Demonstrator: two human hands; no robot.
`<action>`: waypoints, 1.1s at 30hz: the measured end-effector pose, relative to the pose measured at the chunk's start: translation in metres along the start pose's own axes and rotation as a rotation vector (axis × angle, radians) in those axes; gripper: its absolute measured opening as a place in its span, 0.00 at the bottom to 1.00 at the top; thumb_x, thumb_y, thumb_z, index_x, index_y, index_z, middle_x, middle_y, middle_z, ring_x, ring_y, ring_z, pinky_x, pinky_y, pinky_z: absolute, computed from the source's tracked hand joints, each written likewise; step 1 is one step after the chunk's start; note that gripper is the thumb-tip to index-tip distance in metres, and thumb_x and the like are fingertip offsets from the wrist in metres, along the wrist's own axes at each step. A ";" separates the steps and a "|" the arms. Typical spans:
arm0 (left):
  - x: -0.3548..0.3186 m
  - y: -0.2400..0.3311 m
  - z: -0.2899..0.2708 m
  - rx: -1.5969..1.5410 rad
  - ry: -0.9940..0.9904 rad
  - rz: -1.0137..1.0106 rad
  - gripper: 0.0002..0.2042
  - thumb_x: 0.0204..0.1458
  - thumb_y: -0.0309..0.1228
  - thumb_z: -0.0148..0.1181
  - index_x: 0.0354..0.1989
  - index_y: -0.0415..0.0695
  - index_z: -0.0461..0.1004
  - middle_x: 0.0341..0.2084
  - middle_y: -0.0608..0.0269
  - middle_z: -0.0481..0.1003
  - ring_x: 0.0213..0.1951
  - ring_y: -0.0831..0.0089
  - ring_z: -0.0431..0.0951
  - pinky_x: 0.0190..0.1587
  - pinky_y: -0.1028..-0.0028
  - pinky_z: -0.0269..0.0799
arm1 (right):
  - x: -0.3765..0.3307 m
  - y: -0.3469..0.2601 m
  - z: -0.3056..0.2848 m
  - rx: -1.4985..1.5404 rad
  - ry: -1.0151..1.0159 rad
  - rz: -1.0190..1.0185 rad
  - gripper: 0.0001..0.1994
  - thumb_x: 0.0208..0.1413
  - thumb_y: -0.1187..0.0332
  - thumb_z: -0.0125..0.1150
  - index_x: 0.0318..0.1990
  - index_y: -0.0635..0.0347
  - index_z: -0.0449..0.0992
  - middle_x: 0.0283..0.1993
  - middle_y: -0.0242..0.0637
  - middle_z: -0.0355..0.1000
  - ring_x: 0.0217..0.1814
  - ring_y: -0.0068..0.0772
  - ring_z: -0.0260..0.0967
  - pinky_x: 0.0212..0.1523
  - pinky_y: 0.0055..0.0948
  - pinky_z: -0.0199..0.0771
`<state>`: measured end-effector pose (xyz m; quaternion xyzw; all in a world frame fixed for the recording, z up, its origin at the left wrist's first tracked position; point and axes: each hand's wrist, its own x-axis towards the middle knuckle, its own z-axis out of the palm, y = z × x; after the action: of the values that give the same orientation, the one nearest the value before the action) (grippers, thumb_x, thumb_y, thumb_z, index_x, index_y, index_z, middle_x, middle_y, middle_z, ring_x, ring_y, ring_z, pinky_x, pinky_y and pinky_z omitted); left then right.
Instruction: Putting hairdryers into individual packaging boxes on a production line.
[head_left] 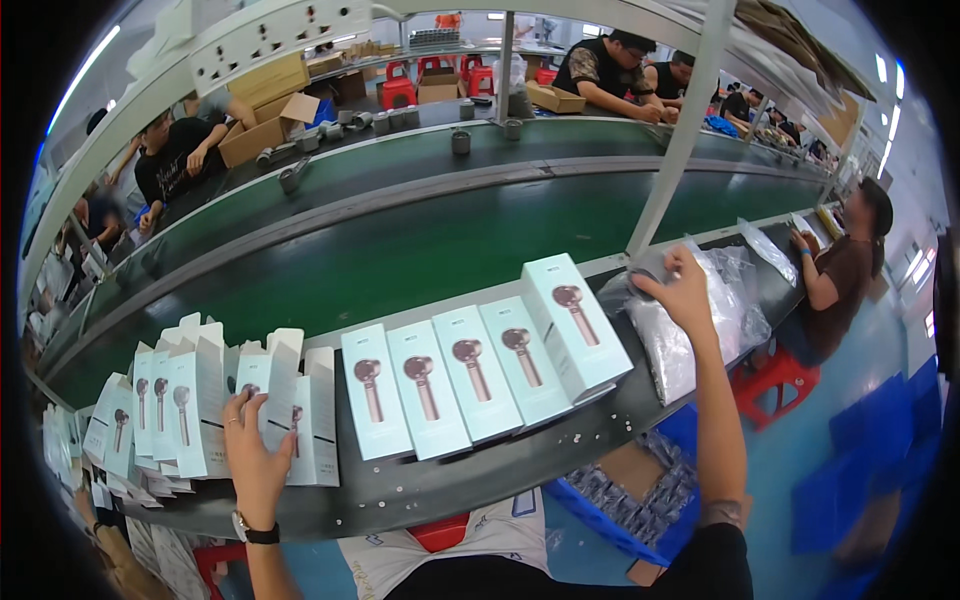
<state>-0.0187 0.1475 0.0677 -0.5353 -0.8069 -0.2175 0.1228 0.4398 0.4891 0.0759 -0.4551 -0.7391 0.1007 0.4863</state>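
Desk (440,490): smooth, dark
Left fingers (233,424): spread against flapped card cartons (281,372), grip unclear
Right fingers (690,266): curled at crinkled plastic bags (665,350), grip unclear

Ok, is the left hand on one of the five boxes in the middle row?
No, the left hand is at an open-flapped box, left of the middle row of boxes.

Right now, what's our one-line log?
Left hand: at open-flapped box | right hand: at plastic bags | between: five pale-blue boxes

Factory: workers (845,270) along a green conveyor belt (480,230)
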 end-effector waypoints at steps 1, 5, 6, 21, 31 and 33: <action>0.003 0.006 -0.001 -0.052 0.004 -0.034 0.32 0.33 0.19 0.67 0.53 0.44 0.66 0.56 0.46 0.61 0.58 0.46 0.62 0.59 0.62 0.60 | -0.016 0.010 -0.008 -0.026 -0.011 0.070 0.25 0.35 0.62 0.76 0.31 0.59 0.61 0.29 0.34 0.59 0.31 0.29 0.61 0.35 0.29 0.66; 0.000 -0.001 -0.008 -0.090 0.104 -0.139 0.33 0.32 0.17 0.67 0.53 0.45 0.66 0.58 0.45 0.61 0.59 0.46 0.61 0.59 0.61 0.61 | -0.096 -0.009 -0.004 0.151 0.000 0.433 0.35 0.42 0.64 0.74 0.56 0.59 0.59 0.43 0.44 0.68 0.43 0.34 0.69 0.43 0.32 0.71; 0.000 0.005 -0.012 -0.098 0.105 -0.147 0.33 0.32 0.17 0.67 0.53 0.45 0.66 0.58 0.45 0.61 0.59 0.46 0.61 0.59 0.61 0.61 | -0.114 0.005 -0.005 0.060 0.037 0.352 0.36 0.44 0.64 0.71 0.60 0.57 0.58 0.45 0.44 0.67 0.43 0.35 0.69 0.45 0.35 0.70; -0.141 0.021 -0.011 -1.490 -0.045 -0.378 0.52 0.30 0.25 0.76 0.65 0.41 0.46 0.55 0.47 0.64 0.59 0.59 0.64 0.62 0.62 0.57 | -0.212 0.005 0.013 -0.139 0.205 0.371 0.30 0.56 0.62 0.59 0.61 0.67 0.54 0.57 0.51 0.59 0.60 0.46 0.57 0.62 0.37 0.53; -0.132 0.006 -0.029 -0.943 -0.334 0.042 0.35 0.31 0.27 0.73 0.55 0.40 0.68 0.50 0.50 0.70 0.49 0.60 0.75 0.50 0.68 0.71 | -0.229 -0.169 -0.131 0.792 0.465 0.269 0.29 0.53 0.56 0.63 0.56 0.63 0.59 0.52 0.44 0.61 0.54 0.36 0.61 0.55 0.35 0.60; -0.127 0.004 -0.030 -0.885 -0.285 0.105 0.35 0.29 0.29 0.74 0.52 0.39 0.70 0.46 0.51 0.72 0.45 0.60 0.76 0.47 0.69 0.72 | -0.220 -0.194 -0.113 0.628 0.200 0.192 0.31 0.49 0.54 0.66 0.54 0.63 0.61 0.50 0.43 0.62 0.52 0.36 0.62 0.53 0.34 0.62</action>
<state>0.0345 0.0318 0.0397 -0.6010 -0.6172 -0.4585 -0.2184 0.4446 0.1763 0.1100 -0.3583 -0.5746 0.3233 0.6610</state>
